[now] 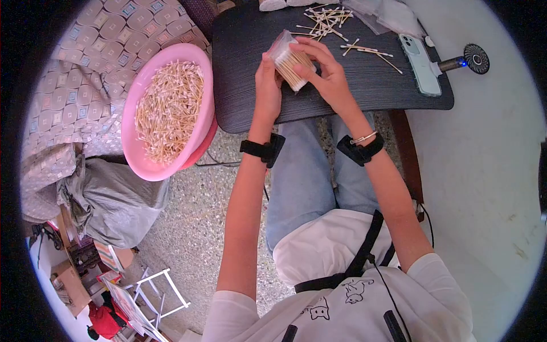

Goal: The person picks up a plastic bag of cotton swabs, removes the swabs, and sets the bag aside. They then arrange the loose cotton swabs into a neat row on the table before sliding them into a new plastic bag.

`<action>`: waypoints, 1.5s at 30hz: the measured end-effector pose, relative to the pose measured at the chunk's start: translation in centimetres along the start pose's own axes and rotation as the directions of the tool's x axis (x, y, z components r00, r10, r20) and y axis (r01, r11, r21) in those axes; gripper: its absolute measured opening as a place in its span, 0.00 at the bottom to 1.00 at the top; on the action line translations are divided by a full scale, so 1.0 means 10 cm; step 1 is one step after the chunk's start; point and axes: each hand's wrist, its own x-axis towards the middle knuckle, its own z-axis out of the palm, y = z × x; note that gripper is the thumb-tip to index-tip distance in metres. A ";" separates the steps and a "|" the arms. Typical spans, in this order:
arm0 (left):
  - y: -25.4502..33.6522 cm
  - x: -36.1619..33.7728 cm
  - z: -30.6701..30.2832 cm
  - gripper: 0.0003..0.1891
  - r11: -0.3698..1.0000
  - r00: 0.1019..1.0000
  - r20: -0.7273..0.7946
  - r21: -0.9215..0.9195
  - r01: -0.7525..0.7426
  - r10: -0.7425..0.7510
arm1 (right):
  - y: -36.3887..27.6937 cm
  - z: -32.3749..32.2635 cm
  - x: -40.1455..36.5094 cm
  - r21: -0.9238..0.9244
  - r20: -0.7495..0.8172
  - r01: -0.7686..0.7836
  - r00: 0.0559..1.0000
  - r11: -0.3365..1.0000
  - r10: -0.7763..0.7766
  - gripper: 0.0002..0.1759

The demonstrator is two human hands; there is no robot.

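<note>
Between my two hands is a clear plastic bag of cotton swabs (290,64), held tilted above the near part of a black table (239,74). My left hand (268,82) grips the bag's left side, its fingers partly hidden behind the bag. On the right side, my right hand (327,71) has its thumb across the front and its fingers around the top edge. Loose cotton swabs (327,23) lie in a heap on the table beyond my hands, with several more (370,51) scattered to the right.
A pink basin (130,128) full of cotton swabs stands left of the table. At the table's right edge lie a phone (420,65) and a small fan (476,58). Clear plastic bags (393,16) rest at the back right. A white wall (484,159) borders the right side.
</note>
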 end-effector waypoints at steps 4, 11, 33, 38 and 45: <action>0.01 0.02 -0.04 0.28 0.997 0.998 0.000 0.048 0.063 -0.063 | -0.05 0.04 -0.03 0.287 0.014 -0.194 0.980 0.938 0.198 0.28; -0.06 0.02 0.00 0.16 0.980 0.974 -0.140 0.124 -0.158 0.175 | -0.08 0.04 -0.04 0.370 -0.069 -0.264 0.948 0.891 0.309 0.24; 0.13 -0.05 0.17 0.15 0.977 0.975 0.070 0.016 -0.212 0.211 | -0.01 0.05 -0.05 0.488 -0.134 -0.298 0.903 0.820 0.408 0.21; 0.04 0.00 -0.01 0.17 0.996 0.994 0.090 0.061 -0.062 0.056 | -0.03 0.03 -0.05 0.445 -0.039 -0.322 0.925 0.836 0.377 0.22; 0.09 -0.01 0.02 0.11 0.974 0.978 0.108 0.118 -0.192 0.180 | -0.03 -0.02 -0.04 0.418 -0.106 -0.234 0.947 0.878 0.303 0.10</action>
